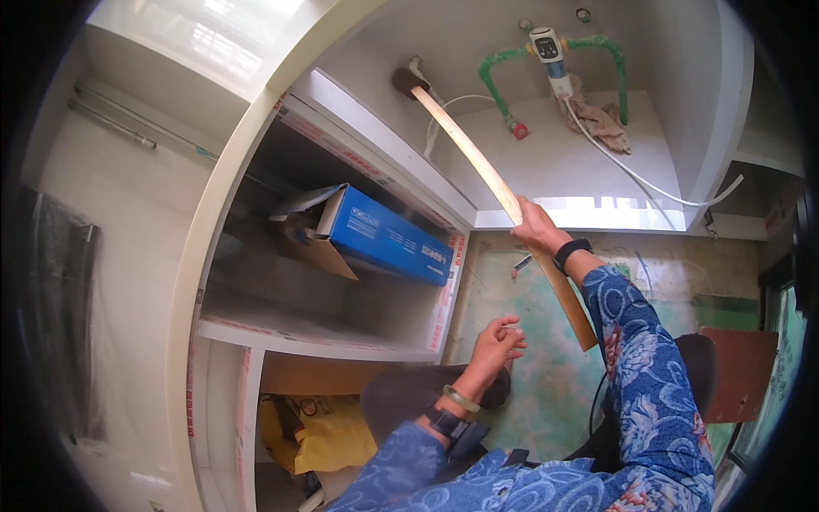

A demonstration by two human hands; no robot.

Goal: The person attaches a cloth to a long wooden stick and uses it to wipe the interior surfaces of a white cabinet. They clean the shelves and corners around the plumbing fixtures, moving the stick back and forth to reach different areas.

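Note:
My right hand (539,225) grips a long, flat wooden handle (472,150) around its middle. The handle's lower end reaches back beneath my right forearm. A dark brown head (405,83), possibly a brush, is at the far end, beside a pale pipe fitting (416,66) on the wall of the white cabinet. Whether it touches the wall, I cannot tell. My left hand (496,349) hovers over the green-stained floor (537,397), holding nothing, its fingers loosely bent and partly apart.
Green pipes (486,73) join a white inline device (547,48) with a white cable (614,160). A crumpled cloth (598,121) and red valve handle (519,131) are nearby. Left are a blue carton (390,237) on a shelf and a yellow bag (336,432). A brown board (739,374) stands right.

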